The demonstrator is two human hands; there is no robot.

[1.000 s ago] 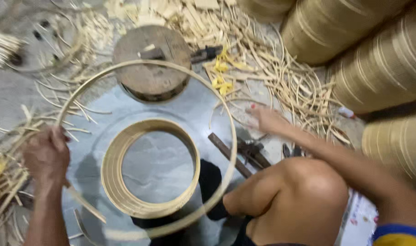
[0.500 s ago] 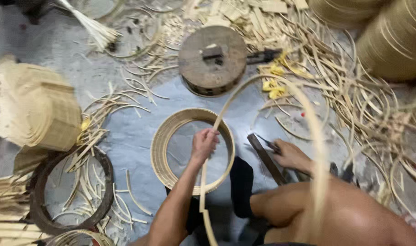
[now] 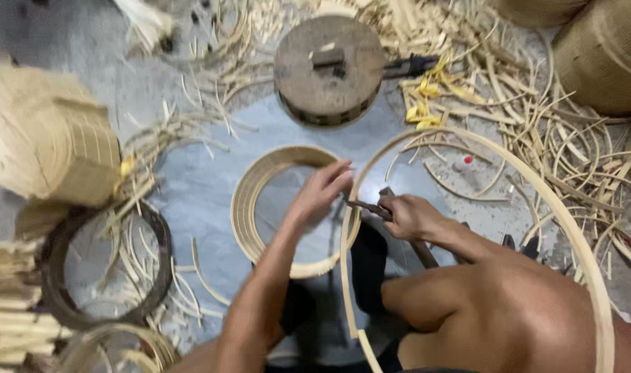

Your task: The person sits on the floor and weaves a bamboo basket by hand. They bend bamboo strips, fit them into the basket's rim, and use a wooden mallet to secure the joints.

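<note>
- Left hand (image 3: 324, 190): fingers extended and close together, their tips touching the large bamboo hoop (image 3: 467, 155) at its near-left edge.
- Right hand (image 3: 409, 215): fist wrapped around a dark metal tool (image 3: 369, 206), whose tip meets the same stretch of hoop.
- Large bamboo hoop: tilted, arching over the person's bent knee (image 3: 516, 311).
- Stacked bamboo ring (image 3: 250, 207): flat on the floor (image 3: 205, 173), just left of the hands.
- Round wooden block (image 3: 329, 69): beyond the ring, among scattered bamboo strips (image 3: 536, 131).
</note>
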